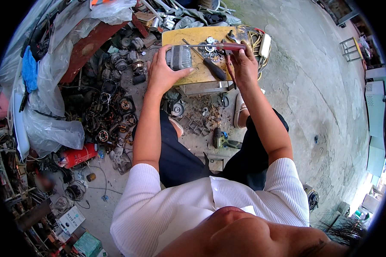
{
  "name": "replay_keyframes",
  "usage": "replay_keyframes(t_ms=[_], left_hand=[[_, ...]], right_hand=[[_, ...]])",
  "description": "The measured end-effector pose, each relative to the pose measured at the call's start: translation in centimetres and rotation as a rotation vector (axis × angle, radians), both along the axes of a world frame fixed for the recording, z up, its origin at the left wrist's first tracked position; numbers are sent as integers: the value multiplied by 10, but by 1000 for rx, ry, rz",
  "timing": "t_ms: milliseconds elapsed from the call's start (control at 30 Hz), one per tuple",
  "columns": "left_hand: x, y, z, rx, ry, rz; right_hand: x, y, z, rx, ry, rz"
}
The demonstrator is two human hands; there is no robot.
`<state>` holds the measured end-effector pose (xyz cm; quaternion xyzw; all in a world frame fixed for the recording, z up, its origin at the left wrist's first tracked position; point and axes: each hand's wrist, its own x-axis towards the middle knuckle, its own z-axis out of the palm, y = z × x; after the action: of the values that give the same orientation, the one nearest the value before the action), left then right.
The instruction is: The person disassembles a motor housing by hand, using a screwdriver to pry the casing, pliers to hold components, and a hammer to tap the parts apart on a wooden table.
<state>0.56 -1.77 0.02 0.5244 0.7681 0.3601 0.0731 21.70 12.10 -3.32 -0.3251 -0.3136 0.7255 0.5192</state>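
A small grey motor [179,58] with a ribbed metal body sits at the left side of the yellow tabletop [193,35]. My left hand [162,70] is closed round its left and near sides, with the thumb along the near edge. In my right hand [245,64] is a screwdriver [229,46] with a red handle, held level. Its shaft points left, and the tip reaches the motor's far right edge; whether it touches cannot be made out. Beneath it lie a black-handled screwdriver [214,69], red-handled pliers [230,72] and several small metal parts [209,49].
A white power strip [265,45] and coiled yellow cables [254,35] rest at the table's right edge. Below, a green cordless drill [220,139] lies among scraps between my feet. Motor parts [109,103] and a red cylinder [79,155] crowd the floor at left.
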Motion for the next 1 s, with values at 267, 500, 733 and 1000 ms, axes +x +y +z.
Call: replay_keyframes(t_ms=[267,500,733,1000], left_hand=[[1,-1,3,-5,-17,14],[-2,-1,1,-61,-50,18],[-3,-2,4,-67,-23,20],[1,-3,3,-1,41,42]], right_hand=[[0,-3,4,32,-1,2],[-6,-11,23,-113,-59,1],[-2,-1,0,-42,8,57],[-6,-9,19,-120,-21,31]])
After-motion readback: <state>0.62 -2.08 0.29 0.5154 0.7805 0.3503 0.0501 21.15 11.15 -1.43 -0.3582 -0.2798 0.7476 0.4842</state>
